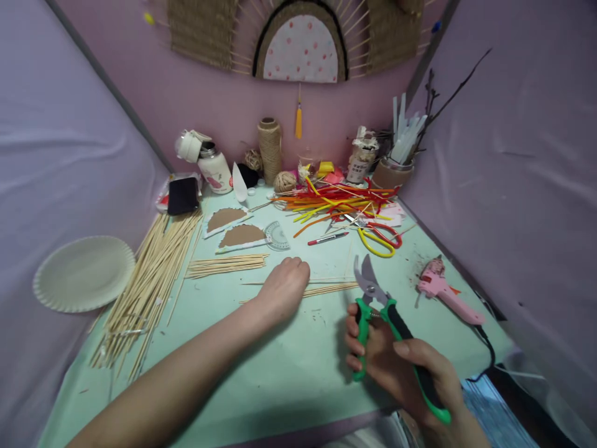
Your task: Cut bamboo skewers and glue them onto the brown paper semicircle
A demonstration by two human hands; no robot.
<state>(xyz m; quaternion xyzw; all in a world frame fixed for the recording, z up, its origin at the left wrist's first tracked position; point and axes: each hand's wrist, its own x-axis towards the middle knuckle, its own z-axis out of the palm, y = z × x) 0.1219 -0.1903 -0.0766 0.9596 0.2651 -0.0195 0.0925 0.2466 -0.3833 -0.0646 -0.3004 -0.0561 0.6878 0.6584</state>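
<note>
Shears (390, 316), one pair, green and black handles, blades parted: held above the table (280, 392), right of its middle and toward the near edge. Right hand (396, 358): wrapped around both handles.

Left hand (286, 286): fingers curled, at mid-table over a few thin sticks (333, 289) that show on both sides of it (fingertips hidden; whether it grips one, I cannot tell).

Short sticks (228, 266), one bundle: just left of that hand. Long sticks (153, 274), one large pile: along the left edge, beside a white plate (84, 274).

Half-round cardboard pieces (245, 236), two, with pale borders: beyond the short bundle; a clear protractor (278, 237) touches the nearer one.

Pen (328, 239) and scissors (382, 247), yellow and red handles: beyond the shears.

Glue gun (445, 291), pink: near the right edge.

Twine spool (269, 149): at the far edge.
</note>
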